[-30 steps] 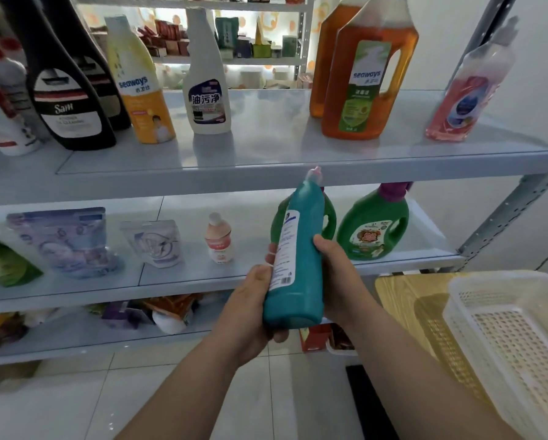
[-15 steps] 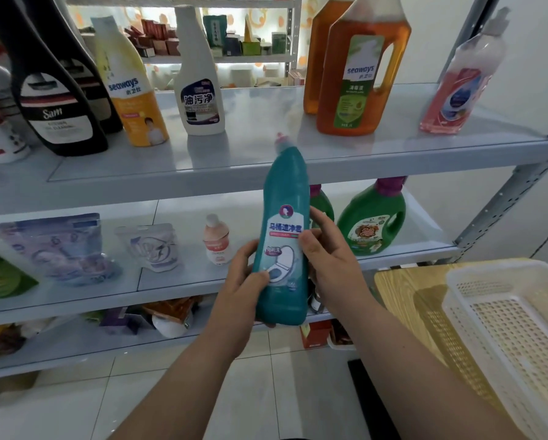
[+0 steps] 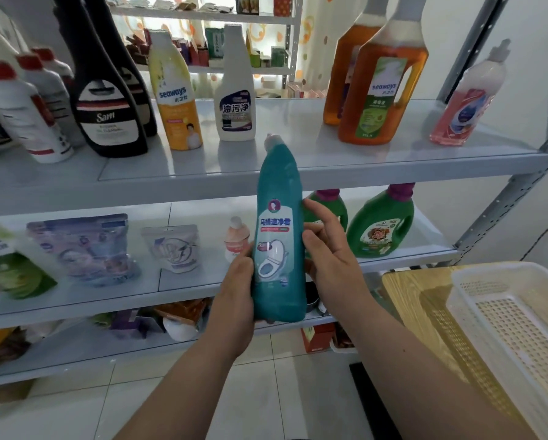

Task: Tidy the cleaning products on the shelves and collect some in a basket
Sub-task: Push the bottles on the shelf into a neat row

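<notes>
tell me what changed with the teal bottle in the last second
The teal bottle was turned so its front label faces the camera, and lifted slightly. The left hand keeps its grip on the lower body. The right hand loosened from a wrap to straighter fingers resting on the side. The green jug and white basket stayed put.

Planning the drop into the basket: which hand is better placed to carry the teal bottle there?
Right, probably. The right hand touches the side of the teal bottle, and the basket lies on that side; the left hand, gripping low, would have to cross over.
</notes>
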The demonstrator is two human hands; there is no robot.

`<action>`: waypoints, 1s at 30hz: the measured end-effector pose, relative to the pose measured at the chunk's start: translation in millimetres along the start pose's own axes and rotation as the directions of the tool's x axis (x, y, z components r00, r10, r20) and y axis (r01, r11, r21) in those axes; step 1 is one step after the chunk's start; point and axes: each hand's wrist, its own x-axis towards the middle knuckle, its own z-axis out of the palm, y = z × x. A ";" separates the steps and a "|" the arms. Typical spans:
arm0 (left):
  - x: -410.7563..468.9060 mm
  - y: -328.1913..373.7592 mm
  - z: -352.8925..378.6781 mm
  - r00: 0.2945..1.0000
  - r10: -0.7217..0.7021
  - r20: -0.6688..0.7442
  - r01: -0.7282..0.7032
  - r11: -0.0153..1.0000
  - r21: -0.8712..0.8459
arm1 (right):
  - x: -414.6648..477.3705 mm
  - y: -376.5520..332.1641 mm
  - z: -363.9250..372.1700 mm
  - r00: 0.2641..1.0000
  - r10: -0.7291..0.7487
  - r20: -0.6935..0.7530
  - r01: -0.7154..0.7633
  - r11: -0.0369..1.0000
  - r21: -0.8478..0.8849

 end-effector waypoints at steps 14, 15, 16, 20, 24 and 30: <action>11.2 72.1 -24.6 0.910 0.342 0.236 -0.406 0.849 0.338 | 17.8 -41.8 53.6 0.986 -0.129 -0.101 0.095 0.953 -0.289; 17.3 76.9 -19.8 0.902 0.356 0.245 -0.424 0.840 0.338 | 24.8 -46.7 50.3 0.984 -0.136 -0.112 0.095 0.946 -0.309; 24.4 81.6 -15.2 0.894 0.367 0.255 -0.439 0.831 0.343 | 32.7 -51.8 46.0 0.983 -0.141 -0.116 0.096 0.939 -0.330; 59.9 100.6 4.4 0.855 0.398 0.331 -0.508 0.773 0.381 | 69.2 -70.1 26.4 0.979 -0.153 -0.137 0.096 0.930 -0.354; 101.0 123.8 21.8 0.844 0.363 0.396 -0.528 0.696 0.487 | 111.8 -82.7 4.5 0.961 -0.227 -0.156 0.154 0.912 -0.379; 169.4 144.4 15.7 0.853 0.414 0.318 -0.389 0.097 0.916 | 179.9 -82.4 -29.0 0.949 -0.256 -0.183 0.163 0.898 -0.408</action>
